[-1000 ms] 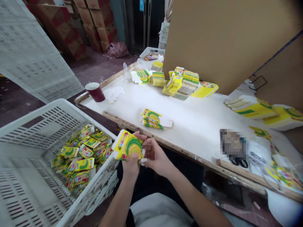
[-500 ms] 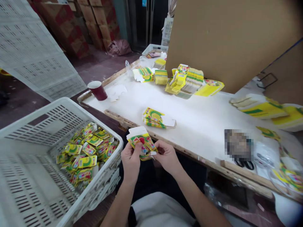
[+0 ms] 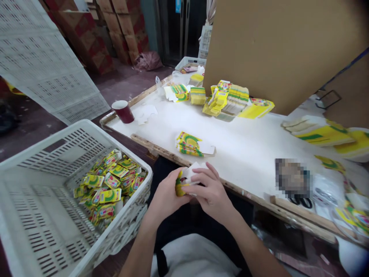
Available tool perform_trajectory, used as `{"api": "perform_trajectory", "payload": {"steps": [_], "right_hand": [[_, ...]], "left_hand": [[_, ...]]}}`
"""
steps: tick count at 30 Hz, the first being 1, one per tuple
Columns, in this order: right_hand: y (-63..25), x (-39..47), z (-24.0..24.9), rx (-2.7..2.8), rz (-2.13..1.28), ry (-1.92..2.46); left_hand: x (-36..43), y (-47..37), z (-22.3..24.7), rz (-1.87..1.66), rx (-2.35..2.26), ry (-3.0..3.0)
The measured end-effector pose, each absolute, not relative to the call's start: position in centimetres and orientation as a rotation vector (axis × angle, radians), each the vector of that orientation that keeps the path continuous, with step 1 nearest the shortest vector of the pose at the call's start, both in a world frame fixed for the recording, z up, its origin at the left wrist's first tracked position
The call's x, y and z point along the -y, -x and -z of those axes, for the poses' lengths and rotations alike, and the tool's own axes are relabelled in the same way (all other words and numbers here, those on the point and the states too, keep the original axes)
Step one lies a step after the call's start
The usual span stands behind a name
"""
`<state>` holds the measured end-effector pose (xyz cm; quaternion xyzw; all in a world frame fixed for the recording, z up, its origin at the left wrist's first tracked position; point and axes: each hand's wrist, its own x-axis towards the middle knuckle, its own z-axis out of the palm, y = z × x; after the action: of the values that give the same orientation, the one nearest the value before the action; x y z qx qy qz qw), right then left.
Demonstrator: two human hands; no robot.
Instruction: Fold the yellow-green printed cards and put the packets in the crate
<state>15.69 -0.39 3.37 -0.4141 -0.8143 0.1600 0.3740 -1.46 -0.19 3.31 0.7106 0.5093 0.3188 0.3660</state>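
A small yellow carton (image 3: pixel 181 186) with white flaps is held between both hands, just off the table's front edge. My left hand (image 3: pixel 167 197) wraps round its left side. My right hand (image 3: pixel 210 189) has its fingers bent over the white flaps from the right. Just beyond the hands, a small stack of flattened yellow cartons (image 3: pixel 188 144) lies on the white table (image 3: pixel 239 148). To the left, a white slotted crate (image 3: pixel 79 129) holds a heap of small yellow and green cartons (image 3: pixel 111 182).
A dark red cup (image 3: pixel 123 112) stands at the table's left corner. Bundles of yellow cartons (image 3: pixel 230 96) lie at the back, before a large cardboard sheet (image 3: pixel 276 50). Black scissors handles (image 3: pixel 301 201) and a clear plastic bag (image 3: pixel 327 188) are at the right.
Both hands have closed in round the carton, which has turned and now shows mostly white flaps. The right hand has moved up over it. The camera view has shifted slightly.
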Motion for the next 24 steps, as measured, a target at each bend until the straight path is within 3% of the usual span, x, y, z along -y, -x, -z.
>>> {"api": "perform_trajectory", "payload": {"steps": [3,6,8,11,17,24], "right_hand": [[-15.0,0.4,-2.9,1.586,-0.666,1.189],[-13.7,0.2,-2.2,1.094,-1.281,1.062],[-12.9,0.0,-2.0,0.906,-1.648,0.944],[-12.6,-0.2,-2.0,0.85,-1.852,0.869],[-13.8,0.3,-1.6,1.108,-1.718,0.884],[-13.6,-0.1,-1.0,1.691,-1.014,1.048]], "left_hand": [[0.6,0.7,-2.6,-0.839,-1.428,-1.774],[1.0,0.1,-2.3,-0.924,-1.472,-1.859],[1.1,-0.2,-2.2,-0.969,-1.407,-1.99],[1.0,-0.3,-1.9,-0.99,-1.332,-2.093],[0.4,0.2,-1.8,-0.784,-1.295,-1.885],[0.0,0.0,-0.4,-0.989,-1.468,-1.923]]}}
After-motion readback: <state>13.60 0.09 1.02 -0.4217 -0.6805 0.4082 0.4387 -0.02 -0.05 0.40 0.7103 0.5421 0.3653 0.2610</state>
